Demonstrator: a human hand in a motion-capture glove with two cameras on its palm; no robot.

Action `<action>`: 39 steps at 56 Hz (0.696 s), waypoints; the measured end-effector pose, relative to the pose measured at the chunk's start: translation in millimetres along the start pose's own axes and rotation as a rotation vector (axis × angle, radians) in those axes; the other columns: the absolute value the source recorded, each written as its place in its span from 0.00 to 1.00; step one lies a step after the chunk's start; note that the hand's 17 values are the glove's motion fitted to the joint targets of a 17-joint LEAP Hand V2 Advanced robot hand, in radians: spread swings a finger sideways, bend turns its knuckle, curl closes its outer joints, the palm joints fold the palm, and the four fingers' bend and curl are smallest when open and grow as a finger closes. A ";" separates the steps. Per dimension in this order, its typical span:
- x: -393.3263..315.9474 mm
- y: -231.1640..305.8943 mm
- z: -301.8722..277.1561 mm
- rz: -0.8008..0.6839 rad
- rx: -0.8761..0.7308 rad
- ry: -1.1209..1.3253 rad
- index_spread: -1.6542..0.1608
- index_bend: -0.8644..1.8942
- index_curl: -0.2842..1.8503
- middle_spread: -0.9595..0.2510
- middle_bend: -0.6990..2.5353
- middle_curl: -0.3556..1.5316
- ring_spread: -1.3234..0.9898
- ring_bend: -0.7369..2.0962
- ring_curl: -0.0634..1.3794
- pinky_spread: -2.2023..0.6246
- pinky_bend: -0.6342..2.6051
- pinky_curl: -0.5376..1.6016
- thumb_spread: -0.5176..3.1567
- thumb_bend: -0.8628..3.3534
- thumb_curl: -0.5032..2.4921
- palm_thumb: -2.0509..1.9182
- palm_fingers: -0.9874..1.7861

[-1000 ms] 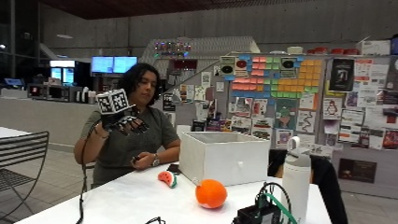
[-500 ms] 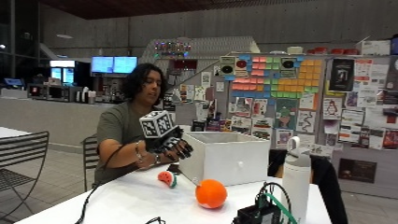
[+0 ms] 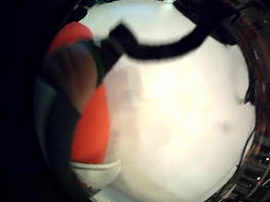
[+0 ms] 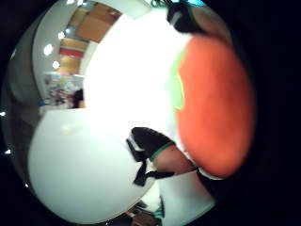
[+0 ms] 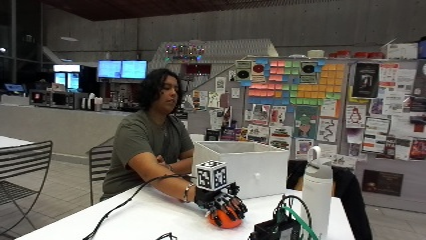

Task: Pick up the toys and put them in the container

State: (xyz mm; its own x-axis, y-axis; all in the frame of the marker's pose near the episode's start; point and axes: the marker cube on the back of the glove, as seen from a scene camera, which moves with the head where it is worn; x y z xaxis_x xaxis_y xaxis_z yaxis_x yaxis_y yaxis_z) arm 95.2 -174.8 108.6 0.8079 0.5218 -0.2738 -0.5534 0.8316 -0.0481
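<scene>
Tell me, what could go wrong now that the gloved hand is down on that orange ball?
The orange ball is round and the gloved right hand covers only its top, so it might roll away across the white table. A white bottle and a black device with cables stand close by; lifting toward the white container could knock them.

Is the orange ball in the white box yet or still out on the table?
Still out. The orange ball sits on the table under the gloved right hand, in front of the white box.
</scene>
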 end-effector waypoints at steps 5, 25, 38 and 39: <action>8.4 3.5 3.5 -0.033 0.133 -0.034 0.68 0.40 0.31 0.61 0.29 0.35 0.45 0.38 0.15 0.75 0.42 0.41 0.47 0.24 0.28 0.61 0.61; 31.0 96.4 -71.9 -0.137 0.409 -0.166 0.71 0.36 0.26 0.44 0.44 0.49 0.37 0.69 0.41 0.64 0.52 0.48 0.38 0.24 0.35 0.67 0.78; -6.7 227.9 -212.3 -0.343 0.634 -0.411 0.70 0.39 0.28 0.40 0.51 0.59 0.38 0.75 0.49 0.63 0.56 0.51 0.36 0.22 0.38 0.67 0.76; -13.5 237.4 -223.4 -0.373 0.649 -0.420 0.70 0.39 0.28 0.40 0.51 0.60 0.38 0.76 0.49 0.63 0.56 0.51 0.36 0.22 0.38 0.67 0.76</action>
State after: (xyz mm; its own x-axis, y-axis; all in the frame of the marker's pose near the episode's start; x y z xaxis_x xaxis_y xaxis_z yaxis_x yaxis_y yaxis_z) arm -92.3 -27.0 -113.7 0.9930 0.1129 0.0349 -0.1142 0.8403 0.5300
